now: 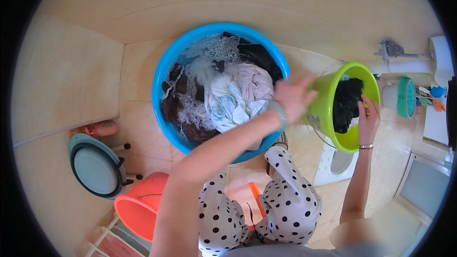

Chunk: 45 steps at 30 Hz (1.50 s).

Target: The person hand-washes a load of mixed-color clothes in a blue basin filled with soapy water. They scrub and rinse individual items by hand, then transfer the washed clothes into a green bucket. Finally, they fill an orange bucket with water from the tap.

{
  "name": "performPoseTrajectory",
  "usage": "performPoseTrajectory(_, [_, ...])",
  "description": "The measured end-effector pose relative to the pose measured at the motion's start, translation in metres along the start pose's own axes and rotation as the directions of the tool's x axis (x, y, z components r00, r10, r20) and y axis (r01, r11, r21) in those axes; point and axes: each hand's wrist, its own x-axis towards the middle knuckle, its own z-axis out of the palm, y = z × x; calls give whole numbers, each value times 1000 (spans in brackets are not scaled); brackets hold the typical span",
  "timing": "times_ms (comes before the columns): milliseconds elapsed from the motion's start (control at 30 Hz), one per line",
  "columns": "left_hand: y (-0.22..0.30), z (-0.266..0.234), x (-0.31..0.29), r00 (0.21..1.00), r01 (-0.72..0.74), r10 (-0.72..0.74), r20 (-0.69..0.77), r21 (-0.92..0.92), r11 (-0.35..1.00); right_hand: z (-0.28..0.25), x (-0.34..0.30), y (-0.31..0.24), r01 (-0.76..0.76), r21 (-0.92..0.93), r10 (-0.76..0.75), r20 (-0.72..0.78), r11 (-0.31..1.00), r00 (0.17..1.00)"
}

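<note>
A large blue basin (159, 109) holds soapy water and soaking clothes. On top of them lie a white-and-blue cloth (226, 102) and a pale pink cloth (252, 83), with dark garments (193, 131) around. To the right, a lime green bucket (323, 100) with a wire handle contains a black garment (347, 104). My right hand (369, 120) reaches over its rim, fingers closed at the garment's edge. Across the basin's right side stretches my left arm; my left hand (295, 94), blurred, has its fingers apart between basin and bucket, apparently holding nothing.
A folded grey-green basin (95, 170) leans at the left wall, beside a red bucket (140, 204). A squat toilet (339, 162) lies below the green bucket. At the far right stand a lined bin (405, 97) and a wall pipe (400, 68).
</note>
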Motion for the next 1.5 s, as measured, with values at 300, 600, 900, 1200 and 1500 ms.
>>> performPoseTrajectory(300, [-147, -64, -106, 931, 126, -312, 191, 634, 763, 203, 9, -139, 148, 406, -328, 420, 902, 846])
performPoseTrajectory(600, [-145, -57, -185, 962, -67, -80, 262, 507, 859, 314, 3, -133, 106, 343, -237, 366, 933, 900])
performPoseTrajectory(900, [-141, -76, -199, 981, 194, -196, 13, 96, 976, 119, 10, -235, -449, 748, -135, 573, 488, 809])
performPoseTrajectory(1200, [-162, -109, -134, 788, 139, -576, -219, -847, 512, 5, 29, -265, -77, 957, -117, 113, 279, 987])
performPoseTrajectory(1500, [-136, -162, -95, 881, -153, -471, -57, -973, -170, 60, 55, -286, -67, 916, -520, 283, 396, 806])
